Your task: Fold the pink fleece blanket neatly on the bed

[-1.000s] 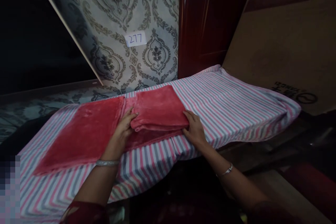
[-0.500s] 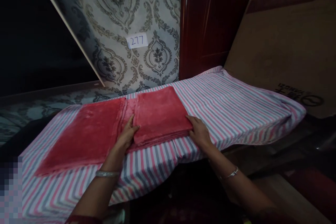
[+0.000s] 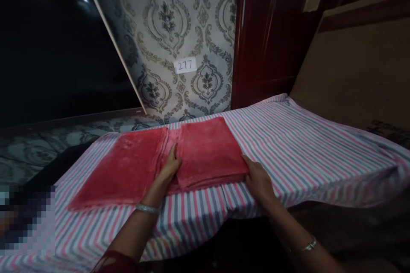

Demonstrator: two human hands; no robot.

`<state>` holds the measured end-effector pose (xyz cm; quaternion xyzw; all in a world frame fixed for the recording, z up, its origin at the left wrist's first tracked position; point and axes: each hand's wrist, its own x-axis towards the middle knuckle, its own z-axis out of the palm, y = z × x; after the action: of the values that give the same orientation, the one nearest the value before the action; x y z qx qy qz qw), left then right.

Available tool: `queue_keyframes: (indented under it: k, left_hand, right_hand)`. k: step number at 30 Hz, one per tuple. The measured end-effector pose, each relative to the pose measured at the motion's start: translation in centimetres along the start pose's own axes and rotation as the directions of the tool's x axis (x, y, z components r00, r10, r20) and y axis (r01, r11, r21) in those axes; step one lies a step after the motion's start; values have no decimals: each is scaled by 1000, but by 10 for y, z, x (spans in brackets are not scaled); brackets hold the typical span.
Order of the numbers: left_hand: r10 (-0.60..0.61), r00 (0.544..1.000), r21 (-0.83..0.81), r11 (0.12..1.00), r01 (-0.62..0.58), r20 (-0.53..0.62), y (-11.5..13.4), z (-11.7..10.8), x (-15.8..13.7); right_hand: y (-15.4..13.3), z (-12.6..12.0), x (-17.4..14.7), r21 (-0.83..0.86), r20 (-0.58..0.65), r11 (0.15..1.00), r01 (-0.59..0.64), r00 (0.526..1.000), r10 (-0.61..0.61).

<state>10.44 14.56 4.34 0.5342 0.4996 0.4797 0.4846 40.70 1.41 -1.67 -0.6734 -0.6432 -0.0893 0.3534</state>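
red cloth: one, plush and folded, lying on the striped sheet point(image 3: 288, 145) in front of the wall; point of it at point(image 3: 150, 153)
panels: two, a left panel point(image 3: 123, 168) and a right panel point(image 3: 211, 151), with a paler strip point(image 3: 173, 135) between them
right panel now: flat, its layers stacked evenly along the front edge; a second ago its front was bunched up and short of the cloth's near edge, half a second ago it already lay flat
left panel now: flat, as in both earlier frames
hands: two, both at the right panel
left hand point(image 3: 171, 166): over the paler strip, at the right panel's left edge; index finger stretched forward, thumb spread away from it, nothing pinched between them
right hand point(image 3: 259, 181): fingertips touching the right panel's front right corner, fingers slightly bent; cannot tell whether they grip it
bracelets: two, one on the left wrist point(image 3: 147, 208), one on the right point(image 3: 309, 245)
view: swung since the earlier frames, so things sit lower and further right
number card: one, reading 277 point(image 3: 185, 65), on the patterned wallpaper point(image 3: 166, 17)
around: one dark screen point(image 3: 57, 51) at left, one dark red wooden panel point(image 3: 265, 30), one cardboard box point(image 3: 358, 59) at right, its printing now partly cut off
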Motion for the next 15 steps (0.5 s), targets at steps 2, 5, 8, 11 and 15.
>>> queue_keyframes:
  k: [2, 5, 8, 11, 15]
  left_hand:
    - [-86, 996, -72, 993, 88, 29, 2, -2, 4]
    - [-155, 987, -133, 978, 160, 45, 10, -1, 16]
    - [-176, 983, -118, 977, 180, 44, 20, 7, 38]
    - [-183, 983, -77, 980, 183, -5, 29, 19, 65]
    - [-146, 986, -5, 989, 146, -74, 36, 31, 95]
  right_hand:
    - [0, 1, 0, 17, -18, 999, 36, 999, -36]
    - [-1, 2, 0, 51, -57, 995, 81, 995, -79]
    - [-1, 4, -1, 78, -74, 991, 110, 992, -105]
    - [1, 7, -3, 102, -70, 985, 140, 989, -134]
    - [7, 12, -4, 122, -68, 981, 150, 987, -143]
